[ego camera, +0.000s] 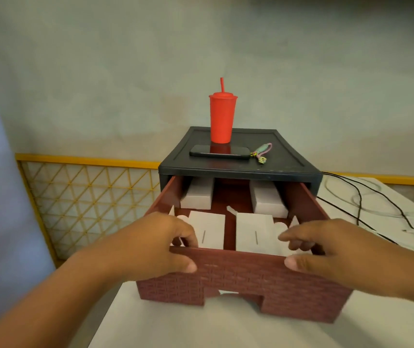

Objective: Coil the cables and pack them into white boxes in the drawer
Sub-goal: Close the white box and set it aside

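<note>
A dark red drawer [241, 277] stands pulled out of a black cabinet [238, 169]. Inside it lie several white boxes: two closed ones at the back [197, 197] [267, 199] and two with open flaps at the front [208, 229] [254, 232]. My left hand [155, 244] grips the left end of the drawer's front wall, thumb outside and fingers inside. My right hand [326, 252] holds the right end of the same wall the same way. Black cables [359, 197] lie loose on the white table to the right of the cabinet.
On the cabinet top stand a red cup with a straw [222, 119], a black phone [219, 151] and a small keyring strap [262, 151]. A yellow lattice railing [87, 194] runs behind the table on the left. The white table [200, 327] reaches towards me.
</note>
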The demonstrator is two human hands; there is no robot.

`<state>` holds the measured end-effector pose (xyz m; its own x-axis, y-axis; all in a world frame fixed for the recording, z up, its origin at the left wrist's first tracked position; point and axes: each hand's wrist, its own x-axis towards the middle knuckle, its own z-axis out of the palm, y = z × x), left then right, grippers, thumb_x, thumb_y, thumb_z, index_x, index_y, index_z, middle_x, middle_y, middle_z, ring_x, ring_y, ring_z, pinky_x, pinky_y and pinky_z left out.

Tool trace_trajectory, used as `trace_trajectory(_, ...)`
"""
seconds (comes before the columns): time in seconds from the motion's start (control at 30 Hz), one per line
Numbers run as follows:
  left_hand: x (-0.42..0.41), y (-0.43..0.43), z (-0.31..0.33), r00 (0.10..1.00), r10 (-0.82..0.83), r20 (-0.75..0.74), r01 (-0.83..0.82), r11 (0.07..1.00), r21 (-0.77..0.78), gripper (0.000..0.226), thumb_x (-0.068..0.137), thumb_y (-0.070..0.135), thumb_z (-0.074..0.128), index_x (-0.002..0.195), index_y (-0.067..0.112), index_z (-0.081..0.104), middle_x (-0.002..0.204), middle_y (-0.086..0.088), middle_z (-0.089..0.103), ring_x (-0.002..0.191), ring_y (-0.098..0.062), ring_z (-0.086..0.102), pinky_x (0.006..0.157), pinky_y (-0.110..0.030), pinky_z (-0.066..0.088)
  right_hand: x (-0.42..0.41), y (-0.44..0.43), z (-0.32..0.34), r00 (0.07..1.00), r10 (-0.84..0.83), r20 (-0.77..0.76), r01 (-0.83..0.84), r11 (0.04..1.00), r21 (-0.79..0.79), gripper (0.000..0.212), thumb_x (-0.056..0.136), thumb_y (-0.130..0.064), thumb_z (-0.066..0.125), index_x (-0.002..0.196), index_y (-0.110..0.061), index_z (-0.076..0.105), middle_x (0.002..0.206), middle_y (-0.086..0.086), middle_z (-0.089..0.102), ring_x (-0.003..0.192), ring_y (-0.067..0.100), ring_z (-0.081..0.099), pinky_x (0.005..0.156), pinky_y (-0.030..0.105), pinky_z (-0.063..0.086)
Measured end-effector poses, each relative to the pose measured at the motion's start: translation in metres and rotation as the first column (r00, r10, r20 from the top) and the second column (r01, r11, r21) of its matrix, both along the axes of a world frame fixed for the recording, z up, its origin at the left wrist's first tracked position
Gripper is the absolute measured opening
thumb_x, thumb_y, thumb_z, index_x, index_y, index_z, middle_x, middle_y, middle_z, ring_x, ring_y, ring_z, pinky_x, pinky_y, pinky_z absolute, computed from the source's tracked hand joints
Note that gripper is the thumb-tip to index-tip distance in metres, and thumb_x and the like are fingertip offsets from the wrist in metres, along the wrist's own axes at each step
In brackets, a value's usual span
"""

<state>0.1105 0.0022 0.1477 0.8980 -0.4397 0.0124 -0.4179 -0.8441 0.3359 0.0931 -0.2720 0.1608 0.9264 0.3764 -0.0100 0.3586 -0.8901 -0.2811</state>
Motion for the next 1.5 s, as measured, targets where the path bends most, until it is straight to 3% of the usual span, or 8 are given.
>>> trace_trajectory(0.07, 0.001, -0.005, -0.002, 0.999, -0.024, 0.021, 0.022, 0.994, 0.105, 0.018, 0.087, 0.032, 0.062, 0.074, 0.040, 0.053, 0.081, 0.019, 0.058, 0.077, 0.002, 0.054, 0.064, -0.013, 0.038, -0.010, -0.012, -0.007, 0.992, -0.009, 0.125, 0.024, 0.993, -0.119, 0.038, 0.088, -0.048, 0.053, 0.125, -0.043, 0.049, 0.110, -0.023, 0.057, 0.101, 0.000, 0.055, 0.085, 0.014, 0.043)
trace_trajectory(0.23, 0.012, -0.009, -0.006, 0.998, 0.022, 0.057, -0.032, 0.985, 0.170, 0.032, 0.091, 0.024, 0.057, 0.063, 0.034, 0.045, 0.071, 0.017, 0.051, 0.070, -0.002, 0.048, 0.062, -0.022, 0.034, -0.011, -0.018, -0.013, 0.965, -0.028, 0.260, 0.087, 0.972, -0.218, 0.020, 0.096, -0.036, 0.042, 0.110, -0.032, 0.056, 0.107, -0.012, 0.061, 0.094, 0.008, 0.057, 0.073, 0.022, 0.043)
trace_trajectory(0.53, 0.058, -0.015, -0.019, 0.976, 0.146, 0.162, -0.167, 0.978, 0.128, 0.035, 0.093, 0.020, 0.054, 0.062, 0.034, 0.042, 0.072, 0.012, 0.051, 0.074, -0.011, 0.050, 0.062, -0.028, 0.037, 0.039, -0.007, -0.016, 0.966, -0.102, 0.240, 0.178, 0.929, -0.324, 0.015, 0.098, -0.019, 0.043, 0.112, -0.017, 0.050, 0.108, 0.002, 0.061, 0.093, 0.021, 0.057, 0.067, 0.027, 0.035)
trace_trajectory(0.83, 0.102, -0.031, -0.024, 0.951, 0.243, 0.189, -0.273, 0.950, 0.150, 0.009, 0.095, 0.024, 0.049, 0.098, 0.028, 0.057, 0.089, 0.004, 0.059, 0.081, -0.014, 0.055, 0.071, -0.027, 0.047, 0.086, -0.009, -0.024, 0.948, -0.201, 0.246, 0.250, 0.950, -0.189, 0.024, 0.099, -0.022, 0.039, 0.120, -0.021, 0.051, 0.111, 0.004, 0.061, 0.101, 0.021, 0.059, 0.080, 0.030, 0.046)
trace_trajectory(1.2, 0.107, -0.038, -0.030, 0.914, 0.286, 0.288, -0.341, 0.925, 0.167, 0.004, 0.095, 0.026, 0.048, 0.095, 0.029, 0.050, 0.092, 0.002, 0.061, 0.083, -0.017, 0.056, 0.072, -0.030, 0.047, 0.100, -0.017, -0.034, 0.928, -0.182, 0.326, 0.233, 0.964, -0.124, 0.027, 0.099, -0.021, 0.037, 0.123, -0.020, 0.051, 0.113, 0.005, 0.060, 0.102, 0.024, 0.057, 0.081, 0.034, 0.047)
trace_trajectory(1.3, 0.101, -0.044, -0.031, 0.884, 0.290, 0.367, -0.381, 0.902, 0.205, 0.012, 0.096, 0.027, 0.046, 0.107, 0.026, 0.051, 0.101, 0.002, 0.062, 0.088, -0.016, 0.057, 0.074, -0.029, 0.046, 0.093, -0.022, -0.040, 0.910, -0.192, 0.367, 0.199, 0.980, 0.019, 0.034, 0.098, -0.027, 0.039, 0.132, -0.024, 0.046, 0.129, 0.000, 0.049, 0.116, 0.021, 0.048, 0.093, 0.034, 0.045)
trace_trajectory(1.4, 0.092, -0.050, -0.034, 0.850, 0.270, 0.452, -0.401, 0.888, 0.224, 0.037, 0.094, 0.032, 0.048, 0.130, 0.028, 0.044, 0.124, 0.005, 0.053, 0.113, -0.017, 0.051, 0.092, -0.033, 0.040, 0.079, -0.046, -0.046, 0.865, -0.231, 0.445, 0.166, 0.969, 0.182, 0.046, 0.097, -0.033, 0.042, 0.141, -0.027, 0.033, 0.141, -0.003, 0.035, 0.127, 0.017, 0.036, 0.101, 0.030, 0.036)
trace_trajectory(1.5, 0.078, -0.065, -0.038, 0.824, 0.247, 0.509, -0.340, 0.935, 0.097, 0.054, 0.090, 0.030, 0.055, 0.141, 0.027, 0.037, 0.138, 0.004, 0.043, 0.129, -0.018, 0.037, 0.108, -0.040, 0.029, 0.072, -0.091, -0.058, 0.829, -0.392, 0.398, 0.272, 0.906, 0.325, 0.047, 0.096, -0.032, 0.043, 0.142, -0.024, 0.033, 0.139, 0.002, 0.037, 0.126, 0.021, 0.038, 0.100, 0.033, 0.035)
